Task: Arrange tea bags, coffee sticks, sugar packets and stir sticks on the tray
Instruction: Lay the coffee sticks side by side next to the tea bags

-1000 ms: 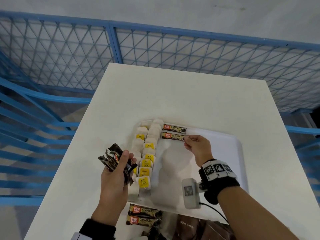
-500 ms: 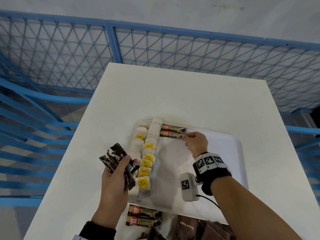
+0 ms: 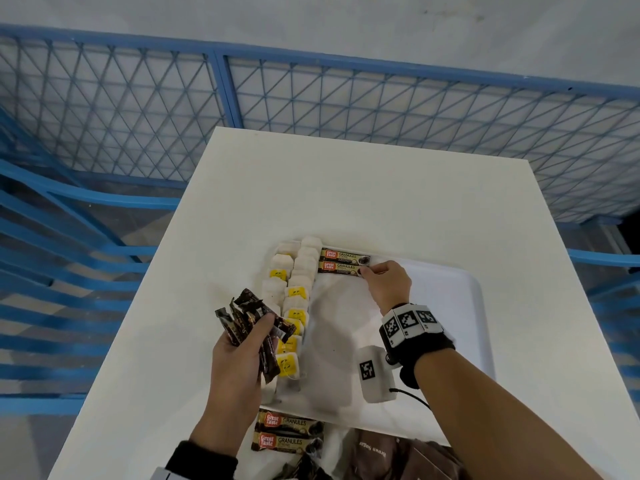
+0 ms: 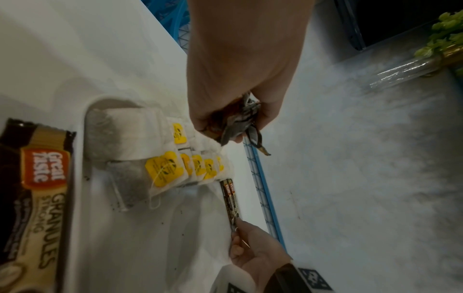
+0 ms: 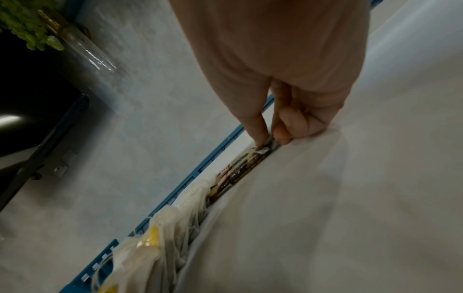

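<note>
A white tray (image 3: pixel 446 306) lies on the white table (image 3: pixel 346 188). Two columns of tea bags (image 3: pixel 294 292) with yellow tags run down its left side. Two coffee sticks (image 3: pixel 341 261) lie side by side at the tray's far edge. My right hand (image 3: pixel 384 282) pinches the right end of the nearer coffee stick (image 5: pixel 250 160) between thumb and forefinger. My left hand (image 3: pixel 239 362) hovers over the tray's left edge and grips a bunch of dark coffee sticks (image 3: pixel 252 320), seen also in the left wrist view as the crumpled dark coffee sticks (image 4: pixel 240 123).
Two more coffee sticks (image 3: pixel 289 433) lie on the table at the tray's near edge, beside brown sugar packets (image 3: pixel 388 455). A blue mesh fence (image 3: pixel 311 98) surrounds the table on the far and left sides.
My right hand has slid the nearer coffee stick up against the far one and still pinches its end. My left hand has drifted slightly right with its bunch.
</note>
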A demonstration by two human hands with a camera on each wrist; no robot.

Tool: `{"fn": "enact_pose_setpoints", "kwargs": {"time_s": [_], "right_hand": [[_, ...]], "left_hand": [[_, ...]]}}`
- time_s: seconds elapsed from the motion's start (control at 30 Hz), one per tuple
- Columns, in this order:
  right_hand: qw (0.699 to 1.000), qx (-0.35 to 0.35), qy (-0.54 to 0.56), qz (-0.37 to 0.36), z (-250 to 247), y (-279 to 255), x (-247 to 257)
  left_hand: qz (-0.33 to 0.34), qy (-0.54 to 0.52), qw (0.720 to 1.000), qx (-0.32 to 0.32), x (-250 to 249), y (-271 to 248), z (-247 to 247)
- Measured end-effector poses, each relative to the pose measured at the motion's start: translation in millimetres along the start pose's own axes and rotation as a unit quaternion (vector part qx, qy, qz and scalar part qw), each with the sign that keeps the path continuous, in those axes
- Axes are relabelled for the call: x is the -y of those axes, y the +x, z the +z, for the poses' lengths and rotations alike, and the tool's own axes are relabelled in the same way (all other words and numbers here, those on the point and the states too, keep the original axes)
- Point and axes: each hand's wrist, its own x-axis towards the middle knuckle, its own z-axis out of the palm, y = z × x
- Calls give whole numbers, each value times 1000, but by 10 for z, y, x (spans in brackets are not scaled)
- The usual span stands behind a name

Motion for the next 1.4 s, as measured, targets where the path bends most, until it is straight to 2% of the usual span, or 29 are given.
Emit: {"fn": "enact_pose_setpoints", "kwargs": {"time_s": [0.1, 0.2, 0.27, 0.4, 0.5, 0.6, 0.7, 0.77, 0.83, 0.9, 1.0, 1.1, 1.2, 1.27, 1.3, 1.4], "right_hand": [[1000, -14, 10, -19, -38, -113, 28], [996, 6, 27, -86, -78, -351, 110], [990, 70, 31, -122, -93, -559, 169], [954, 270, 32, -128, -142, -981, 246], [932, 335, 82, -112, -128, -1168, 220], [926, 323, 148, -129, -48, -1243, 136], [932, 253, 187, -180, -15, -1242, 52], [931, 183, 177, -260, -44, -1215, -1], [915, 138, 145, -349, -90, -1174, -57], [901, 126, 122, -396, -136, -1144, -93], [894, 140, 112, -409, -185, -1128, -126], [907, 206, 140, -339, -219, -1180, -122], [930, 256, 214, -156, -234, -1213, -78], [918, 302, 256, -29, -226, -1231, -26], [905, 330, 267, 11, -218, -1251, -3], [873, 377, 307, 35, -184, -1315, 64]], "left_hand": [[7, 5, 1000, 22, 0, -11, 10], [11, 14, 999, 31, 1, -9, 14], [9, 17, 999, 29, 0, -4, 18], [7, 17, 999, 28, 10, -13, 23], [11, 19, 999, 30, 12, -29, 34], [3, 21, 999, 31, 14, -57, 49], [-12, -5, 1000, 23, 3, -57, 47], [-22, -34, 999, 7, -18, -39, 20], [-29, -47, 998, 6, -48, -31, 7], [-26, -34, 999, 19, -67, -38, 12], [-10, -7, 1000, 28, -76, -71, 34], [0, 9, 1000, 17, -46, -46, -10], [3, -7, 1000, 16, -21, -57, -16], [-3, -29, 999, 21, -12, -91, 5], [-6, -42, 999, 25, 2, -99, 11], [-1, -32, 999, 42, 22, -133, 38]]}}
